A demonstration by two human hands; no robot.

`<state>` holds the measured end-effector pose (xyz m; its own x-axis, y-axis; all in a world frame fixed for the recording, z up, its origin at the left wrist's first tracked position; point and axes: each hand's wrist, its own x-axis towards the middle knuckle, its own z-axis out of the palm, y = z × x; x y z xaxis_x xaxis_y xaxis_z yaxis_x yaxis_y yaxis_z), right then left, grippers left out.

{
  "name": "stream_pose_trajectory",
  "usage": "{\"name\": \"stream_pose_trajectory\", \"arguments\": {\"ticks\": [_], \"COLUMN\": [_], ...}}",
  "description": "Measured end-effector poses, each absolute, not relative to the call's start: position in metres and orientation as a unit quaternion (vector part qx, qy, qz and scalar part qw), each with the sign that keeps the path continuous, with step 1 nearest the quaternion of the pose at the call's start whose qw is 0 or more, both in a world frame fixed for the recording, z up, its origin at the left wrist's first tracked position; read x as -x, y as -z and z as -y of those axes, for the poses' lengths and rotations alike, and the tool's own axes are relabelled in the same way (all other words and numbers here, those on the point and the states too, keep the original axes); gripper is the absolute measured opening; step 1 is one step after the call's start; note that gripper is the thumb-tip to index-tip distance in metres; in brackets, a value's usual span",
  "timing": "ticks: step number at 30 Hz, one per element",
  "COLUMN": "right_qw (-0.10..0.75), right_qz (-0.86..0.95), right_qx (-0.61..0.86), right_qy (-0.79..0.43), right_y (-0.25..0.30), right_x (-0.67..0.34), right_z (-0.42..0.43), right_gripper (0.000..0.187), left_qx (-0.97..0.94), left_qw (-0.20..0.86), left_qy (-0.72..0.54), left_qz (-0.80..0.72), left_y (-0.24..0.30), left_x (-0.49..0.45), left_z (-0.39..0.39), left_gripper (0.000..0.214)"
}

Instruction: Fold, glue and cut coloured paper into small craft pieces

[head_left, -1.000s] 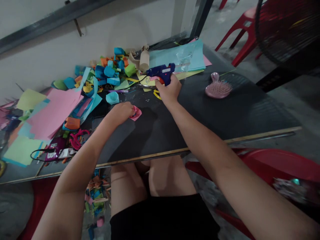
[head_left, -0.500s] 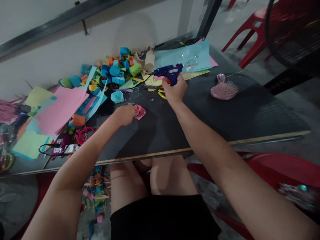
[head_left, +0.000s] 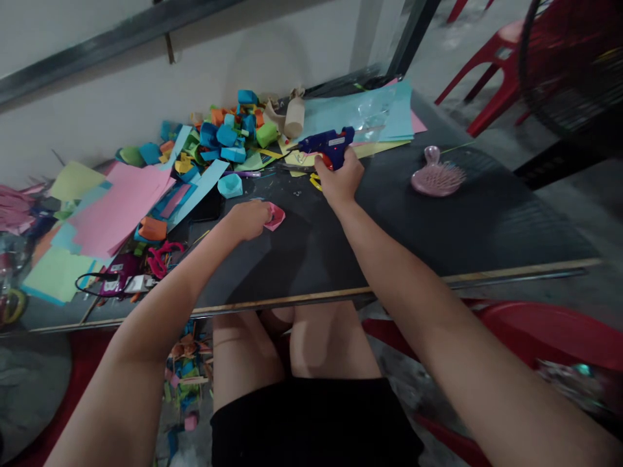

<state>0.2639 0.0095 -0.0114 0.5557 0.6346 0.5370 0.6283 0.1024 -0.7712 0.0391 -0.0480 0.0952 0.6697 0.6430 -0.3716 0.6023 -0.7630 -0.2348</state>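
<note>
- Table (head_left: 302, 266), dark-topped, pale front edge: the knees are placed beneath it; anything nudged over that edge could be dropped to the floor.
- Black cable (head_left: 86, 277), looped at near left: it could be snagged if the left forearm were swept sideways.
- Left hand (head_left: 250, 219): fingers closed on the near-left side of the pink paper piece; fingertips partly hidden.
- Pink paper piece (head_left: 277, 218): held low over the middle of the table, contact with the top not clearly shown; its folds could be crushed by too firm a pinch, or slip if too lightly held.
- Turquoise paper cup (head_left: 230, 186): set just beyond the left hand; it could be knocked by the knuckles.
- Right hand (head_left: 343, 176): wrapped around the handle of the glue gun; whether the trigger is pressed cannot be told.
- Glue gun (head_left: 327, 140): nozzle pointed leftward, apart from the pink piece; if hot, fingers could be burned or glue dripped, should it be brought across carelessly.
- Yellow handles (head_left: 315, 182): lying just beside the right hand; they could be caught by the wrist.
- Heaped paper pieces (head_left: 226, 137): massed ahead of the nozzle; they could be scattered or smeared by an overlong reach.
</note>
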Motion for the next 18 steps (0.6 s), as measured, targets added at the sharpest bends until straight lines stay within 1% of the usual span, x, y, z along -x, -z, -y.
{"name": "stream_pose_trajectory", "arguments": {"ticks": [6,12,15,18], "right_qw": [0.572,0.574,0.57,0.583], "right_qz": [0.462,0.453,0.458,0.458], "right_qx": [0.678,0.682,0.682,0.671], "right_qy": [-0.018,0.014,0.009,-0.003], "right_y": [0.0086,0.0124,0.0133,0.0124], "right_x": [-0.2633,-0.2627,-0.2615,-0.2609], "right_z": [-0.0095,-0.012,-0.0112,-0.0098], "right_gripper": [0.036,0.036,0.036,0.035], "left_qx": [0.911,0.914,0.92,0.926], "left_qw": [0.063,0.057,0.065,0.078], "left_qy": [-0.218,-0.213,-0.204,-0.194], "left_qz": [0.345,0.341,0.328,0.313], "left_y": [-0.0968,-0.0989,-0.0976,-0.0947], "left_x": [-0.0402,-0.0371,-0.035,-0.0341], "left_z": [0.0505,0.0541,0.0534,0.0508], "left_gripper": [0.027,0.03,0.033,0.029]}}
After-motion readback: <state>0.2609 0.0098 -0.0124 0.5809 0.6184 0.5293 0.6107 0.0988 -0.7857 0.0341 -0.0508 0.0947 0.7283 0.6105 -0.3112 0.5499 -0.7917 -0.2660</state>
